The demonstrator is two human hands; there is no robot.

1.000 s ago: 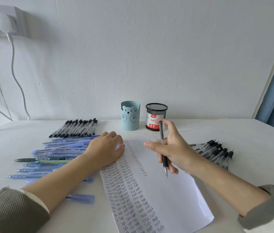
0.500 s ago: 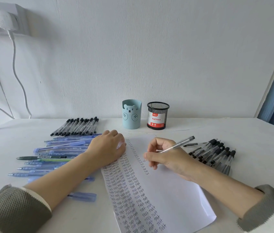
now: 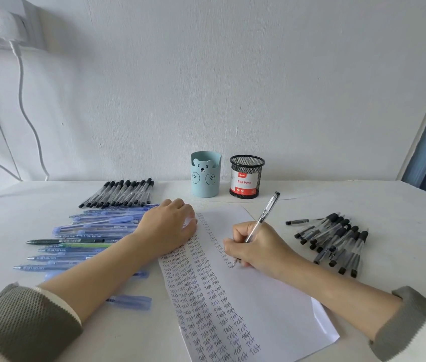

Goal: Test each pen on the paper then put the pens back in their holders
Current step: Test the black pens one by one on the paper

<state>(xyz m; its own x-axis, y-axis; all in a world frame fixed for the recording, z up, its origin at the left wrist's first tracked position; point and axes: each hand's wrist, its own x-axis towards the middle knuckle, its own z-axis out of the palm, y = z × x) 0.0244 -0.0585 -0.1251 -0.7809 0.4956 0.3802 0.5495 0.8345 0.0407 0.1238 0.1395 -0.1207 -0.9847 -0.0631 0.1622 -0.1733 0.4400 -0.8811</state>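
Observation:
A white sheet of paper [image 3: 264,296] lies in front of me, its left part filled with columns of handwritten "Test". My right hand [image 3: 256,246] grips a clear black-capped pen [image 3: 265,215] in a writing hold, tip down on the paper at the end of a short column. My left hand [image 3: 167,228] rests knuckles-up on the sheet's top left corner, holding nothing. At the back stand a light blue bear holder [image 3: 205,175] and a black mesh holder [image 3: 246,176] labelled "Ball Pens".
Blue pens [image 3: 94,231] lie spread at the left, with a green pen [image 3: 65,241] among them. A row of black-capped pens [image 3: 120,193] lies behind them. Another pile of black-capped pens [image 3: 334,239] lies to the right. White cables hang down the wall at far left.
My right hand turned the pen from upright to slanted, lowered its tip onto the paper and moved it down the column. My left hand stayed on the sheet.

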